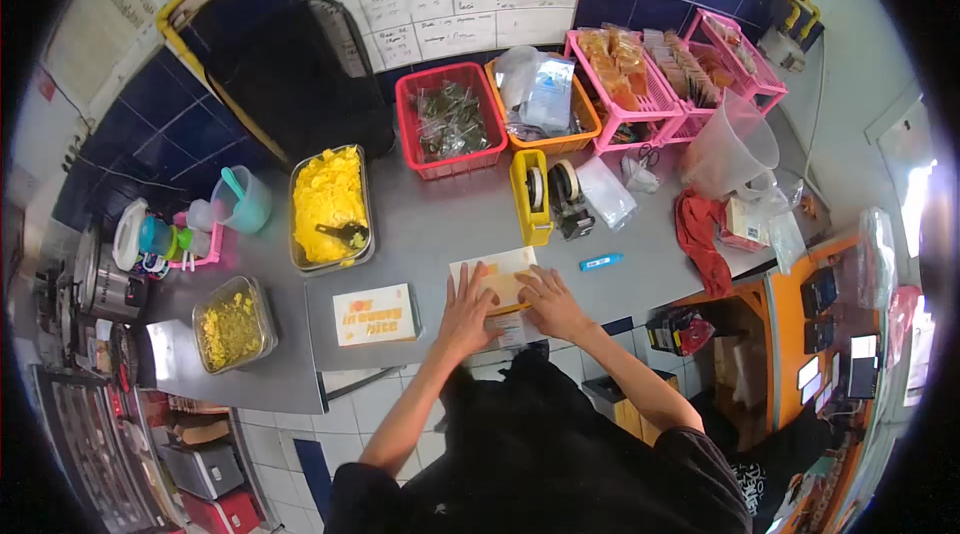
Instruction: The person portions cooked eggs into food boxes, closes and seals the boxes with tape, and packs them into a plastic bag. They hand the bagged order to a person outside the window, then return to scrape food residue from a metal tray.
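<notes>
At the front edge of the counter lies a white, orange-printed piece that looks like a folding food carton, with a tan part between my hands. My left hand rests on its left side, fingers stretched out and thumb pointing inward. On the right side, my right hand lies with its fingers extended over the carton. Both palms cover part of it, and a clear plastic piece shows below. To the left sits a flat stack of white cartons with orange lettering. A blue marker lies to the right.
Behind are a yellow tape dispenser, a red basket of packets and an orange basket. A tray of yellow food with a dark scoop stands left, near a second food container. A red cloth hangs at right.
</notes>
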`<state>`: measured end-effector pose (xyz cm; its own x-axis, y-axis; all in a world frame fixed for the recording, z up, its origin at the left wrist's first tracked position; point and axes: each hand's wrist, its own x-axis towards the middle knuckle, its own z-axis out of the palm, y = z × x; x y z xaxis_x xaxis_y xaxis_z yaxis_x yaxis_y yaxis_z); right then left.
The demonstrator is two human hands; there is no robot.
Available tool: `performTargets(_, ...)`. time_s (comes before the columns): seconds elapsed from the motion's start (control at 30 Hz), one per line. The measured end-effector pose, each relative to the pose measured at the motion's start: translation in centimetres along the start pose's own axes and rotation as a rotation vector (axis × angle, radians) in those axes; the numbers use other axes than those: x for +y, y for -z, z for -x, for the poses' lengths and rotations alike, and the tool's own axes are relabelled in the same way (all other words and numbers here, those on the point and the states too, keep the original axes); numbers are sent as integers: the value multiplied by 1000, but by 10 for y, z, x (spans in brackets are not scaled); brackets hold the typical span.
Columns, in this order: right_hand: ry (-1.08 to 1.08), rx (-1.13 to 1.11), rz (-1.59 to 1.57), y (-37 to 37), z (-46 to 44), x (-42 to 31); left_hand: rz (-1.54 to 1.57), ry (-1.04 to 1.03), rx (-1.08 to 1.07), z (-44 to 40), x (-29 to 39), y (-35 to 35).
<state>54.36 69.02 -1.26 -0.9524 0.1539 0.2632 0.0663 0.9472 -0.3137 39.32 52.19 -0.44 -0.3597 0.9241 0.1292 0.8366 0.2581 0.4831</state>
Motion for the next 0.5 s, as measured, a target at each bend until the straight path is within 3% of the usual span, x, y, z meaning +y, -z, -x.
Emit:
performTargets(0.07, 64, 19, -76, -13, 2, 20, -239, -26, -88, -20, -11, -22)
performTargets(0.17, 111, 110, -226, -33, 5, 30, -257, -21, -244, -38, -13, -13)
performTargets(0.3, 196, -6, -88, -35, -7, 40, -227, -76, -231, -44, -13, -7)
performTargets(0.5, 236, -234, -318, -33, -42, 47, -204, -57, -232, -53, 3, 6)
